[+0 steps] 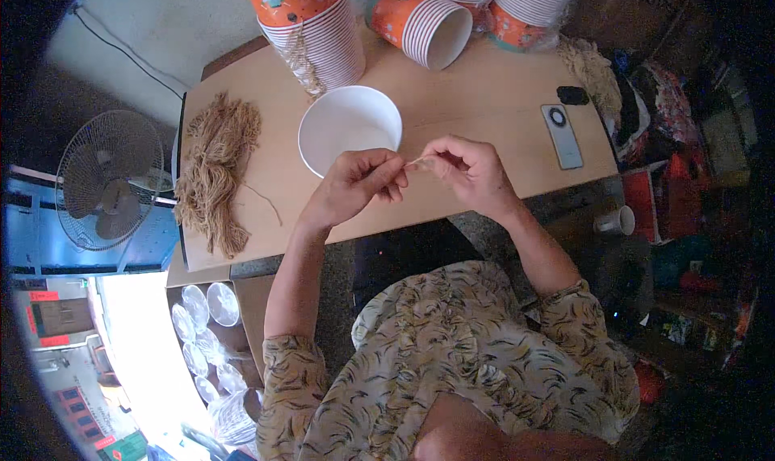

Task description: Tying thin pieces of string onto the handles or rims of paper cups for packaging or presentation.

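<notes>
One strand (415, 161) between both grips (353, 185) (476, 174)

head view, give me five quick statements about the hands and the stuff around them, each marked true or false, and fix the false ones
1. The left hand and the right hand both grip a thin tan strand. True.
2. The pale phone lies near the left end of the table. False: it lies near the right end.
3. The white tub stands upside down. False: its open mouth faces up.
4. A stack of orange-patterned cups lies on its side. True.
5. The fan is to the right of the table. False: it is to the left.
</notes>
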Action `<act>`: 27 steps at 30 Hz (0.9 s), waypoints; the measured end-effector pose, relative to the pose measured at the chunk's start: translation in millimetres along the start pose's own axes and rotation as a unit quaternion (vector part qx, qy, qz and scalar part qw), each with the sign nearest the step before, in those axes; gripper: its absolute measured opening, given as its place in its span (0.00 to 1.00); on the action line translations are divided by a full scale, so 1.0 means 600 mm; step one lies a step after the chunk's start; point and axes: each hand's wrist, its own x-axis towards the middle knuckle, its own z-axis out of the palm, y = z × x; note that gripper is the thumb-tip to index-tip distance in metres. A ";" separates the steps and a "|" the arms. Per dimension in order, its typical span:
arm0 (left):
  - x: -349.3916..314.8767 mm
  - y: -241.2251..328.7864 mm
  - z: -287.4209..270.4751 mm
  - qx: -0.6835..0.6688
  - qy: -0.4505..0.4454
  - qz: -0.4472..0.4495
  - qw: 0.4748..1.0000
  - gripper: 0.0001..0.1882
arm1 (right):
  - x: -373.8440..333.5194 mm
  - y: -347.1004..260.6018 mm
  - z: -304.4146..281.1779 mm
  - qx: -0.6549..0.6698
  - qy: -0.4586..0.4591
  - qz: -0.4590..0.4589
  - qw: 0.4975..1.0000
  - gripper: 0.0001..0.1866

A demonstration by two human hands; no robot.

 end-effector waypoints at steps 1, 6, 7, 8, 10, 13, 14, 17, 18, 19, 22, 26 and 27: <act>-0.001 -0.002 -0.001 0.000 0.000 0.000 1.000 0.16 | 0.000 0.002 0.001 0.012 0.007 -0.003 1.000 0.05; -0.004 -0.006 -0.001 -0.038 0.005 0.039 0.999 0.13 | 0.003 -0.001 0.004 0.009 0.023 -0.010 1.000 0.04; -0.005 -0.003 -0.002 -0.038 0.005 0.040 0.998 0.13 | 0.005 -0.008 0.004 -0.002 0.021 -0.003 1.000 0.05; -0.007 0.002 -0.002 -0.045 0.006 0.026 0.999 0.12 | 0.007 -0.013 0.005 -0.014 0.018 0.004 1.000 0.05; -0.009 0.004 -0.003 -0.053 0.006 0.013 0.999 0.11 | 0.012 -0.019 0.007 0.003 0.019 0.008 1.000 0.06; -0.013 0.003 0.001 -0.061 0.027 0.003 0.998 0.10 | 0.021 -0.016 0.011 0.037 0.007 0.014 0.999 0.07; -0.016 0.003 0.002 -0.064 0.036 0.013 0.997 0.10 | 0.023 -0.015 0.013 0.054 -0.005 0.017 0.998 0.07; -0.026 -0.003 0.006 -0.049 0.059 0.032 0.997 0.10 | 0.027 -0.033 0.020 0.187 -0.038 0.139 0.972 0.08; -0.028 -0.004 0.009 -0.030 0.069 0.042 0.996 0.09 | 0.028 -0.030 0.022 0.186 -0.038 0.139 0.972 0.08; -0.031 -0.002 0.013 -0.031 0.068 0.042 0.996 0.09 | 0.029 -0.024 0.025 0.224 -0.035 0.148 0.963 0.08; -0.040 0.001 0.024 0.040 0.128 0.029 0.991 0.08 | 0.031 -0.017 0.033 0.264 -0.034 0.165 0.950 0.07; -0.045 -0.012 0.033 0.065 0.183 0.106 0.975 0.06 | 0.034 -0.011 0.038 0.328 -0.048 0.209 0.920 0.06; -0.046 -0.012 0.034 0.082 0.198 0.130 0.968 0.06 | 0.034 -0.008 0.042 0.328 -0.048 0.209 0.920 0.06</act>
